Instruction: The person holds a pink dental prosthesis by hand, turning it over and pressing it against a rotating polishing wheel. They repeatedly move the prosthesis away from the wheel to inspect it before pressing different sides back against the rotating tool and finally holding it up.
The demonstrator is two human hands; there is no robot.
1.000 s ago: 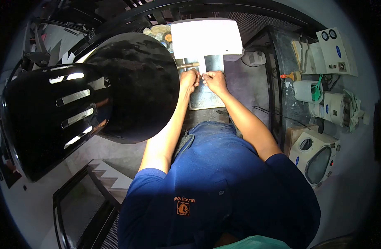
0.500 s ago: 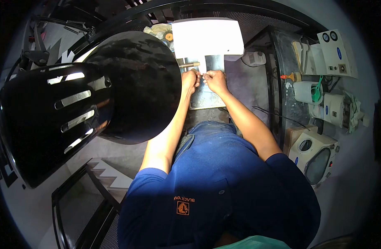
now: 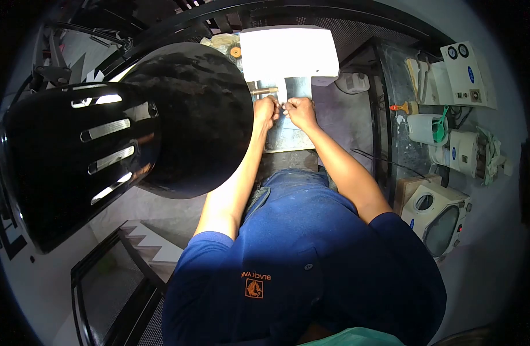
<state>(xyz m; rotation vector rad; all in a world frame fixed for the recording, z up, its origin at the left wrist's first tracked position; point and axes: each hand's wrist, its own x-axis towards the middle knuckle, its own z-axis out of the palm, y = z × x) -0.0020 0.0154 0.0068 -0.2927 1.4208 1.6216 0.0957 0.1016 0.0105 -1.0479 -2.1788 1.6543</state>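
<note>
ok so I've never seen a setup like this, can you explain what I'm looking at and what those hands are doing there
There's no robot here: the view comes from a camera on a person's head, looking down past their dark blue shirt. Their bare left hand and right hand are close together, fingers curled, over a flat grey metal tray. Whatever they hold is too small to make out. Just beyond are a brown rod with a brass-coloured tip and a boxy white cover. The big glossy black dome looks like a lampshade. On the dark grey bench at right are an orange-handled brush and a white plastic tub holding a green scoop.
</note>
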